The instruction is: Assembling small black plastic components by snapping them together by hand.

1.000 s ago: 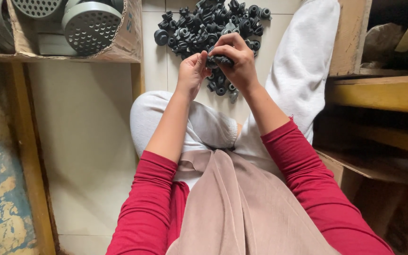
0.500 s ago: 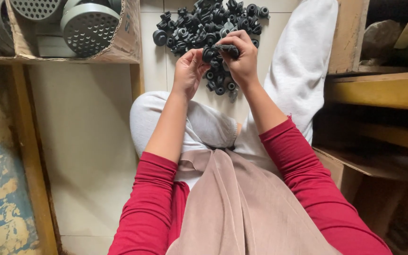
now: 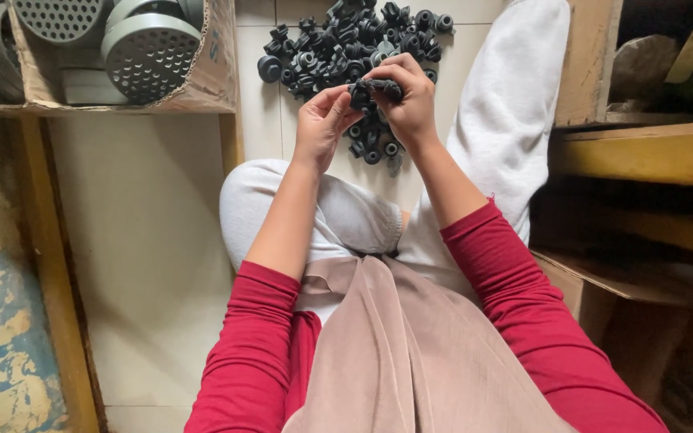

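Near the top centre of the frame, the right hand (image 3: pixel 411 108) curls closed around a small black rubber part (image 3: pixel 374 90), while the left hand (image 3: pixel 322 124) pinches its other end with bent fingertips. Just beyond them a heap of matching knobbly black parts (image 3: pixel 346 44) lies on smooth pale floor tiles (image 3: pixel 146 240). Upper left, a cardboard box (image 3: pixel 210 72) holds grey perforated discs (image 3: pixel 150 52).

Parts pile (image 3: pixel 346 48) on floor ahead, betw. knees; box of discs (image 3: pixel 146 56) left; shelves (image 3: pixel 643 152) right.

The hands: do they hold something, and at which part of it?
Both hands, left hand and right hand, pinch one small black part at its two ends.
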